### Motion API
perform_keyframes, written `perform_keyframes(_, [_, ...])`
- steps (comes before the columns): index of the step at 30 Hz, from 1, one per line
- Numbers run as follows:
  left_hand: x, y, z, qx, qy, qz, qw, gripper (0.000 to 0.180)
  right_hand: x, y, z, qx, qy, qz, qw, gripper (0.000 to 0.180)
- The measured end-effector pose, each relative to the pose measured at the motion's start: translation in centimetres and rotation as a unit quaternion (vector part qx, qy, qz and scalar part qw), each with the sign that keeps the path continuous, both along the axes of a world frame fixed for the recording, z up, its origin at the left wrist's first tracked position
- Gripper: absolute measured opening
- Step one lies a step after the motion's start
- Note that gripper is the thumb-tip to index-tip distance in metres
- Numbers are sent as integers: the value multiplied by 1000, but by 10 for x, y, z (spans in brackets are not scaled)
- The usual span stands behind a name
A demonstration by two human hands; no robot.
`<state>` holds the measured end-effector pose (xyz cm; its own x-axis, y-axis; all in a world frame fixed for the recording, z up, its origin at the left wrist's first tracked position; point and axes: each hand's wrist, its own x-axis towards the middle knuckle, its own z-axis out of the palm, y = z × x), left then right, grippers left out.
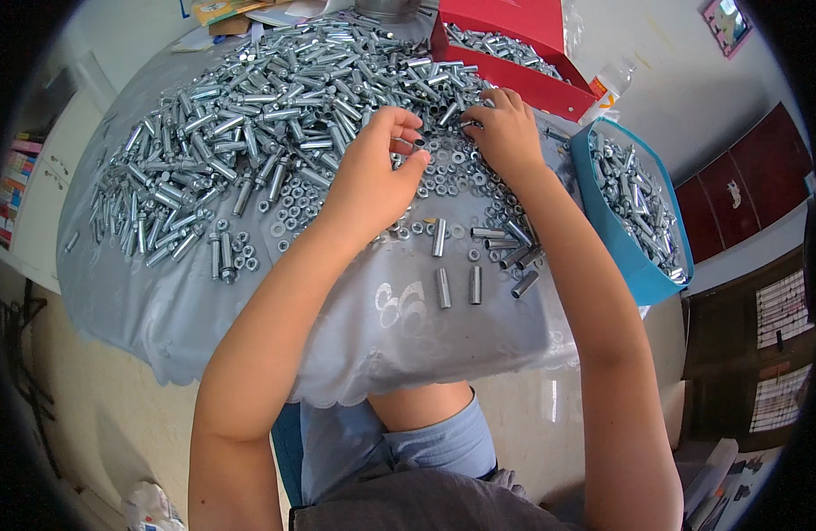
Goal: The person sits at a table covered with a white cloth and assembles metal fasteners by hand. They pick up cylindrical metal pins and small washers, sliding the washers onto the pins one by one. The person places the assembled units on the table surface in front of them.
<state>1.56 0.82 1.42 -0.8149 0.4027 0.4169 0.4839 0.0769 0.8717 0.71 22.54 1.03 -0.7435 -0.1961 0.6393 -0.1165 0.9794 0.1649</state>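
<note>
My left hand (378, 173) is curled above the front of the metal heap, its thumb and fingers around a small metal sleeve (419, 142) whose dark, open end shows. To its right, my right hand (509, 134) reaches to the heap's edge with the fingers bent in a pinch. A bit of shiny metal shows at its fingertips, too small to name. Both hands hover near a large pile of silvery expansion bolts (275, 106). Loose nuts and washers (439, 173) lie between and below the hands. Closer to me, several bare sleeves (443, 288) stand or lie on the cloth.
A blue bin (634, 288) filled with bolts stands at the right edge. Behind my right hand is an open red box (523, 84) with more metal parts, a plastic bottle (610, 88) beside it. A grey tablecloth (337, 354) covers the round table. Papers (288, 12) lie at the back.
</note>
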Motion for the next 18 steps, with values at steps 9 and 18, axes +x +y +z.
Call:
perform_keyframes(9, [-4,1,3,164,-103,-51,980,27,42,-44,31,-637,-82,233,730,22])
perform_keyframes(18, [-3,4,10,216,-57,-49,974,24,76,-58,22,-621,-142,203,744,21])
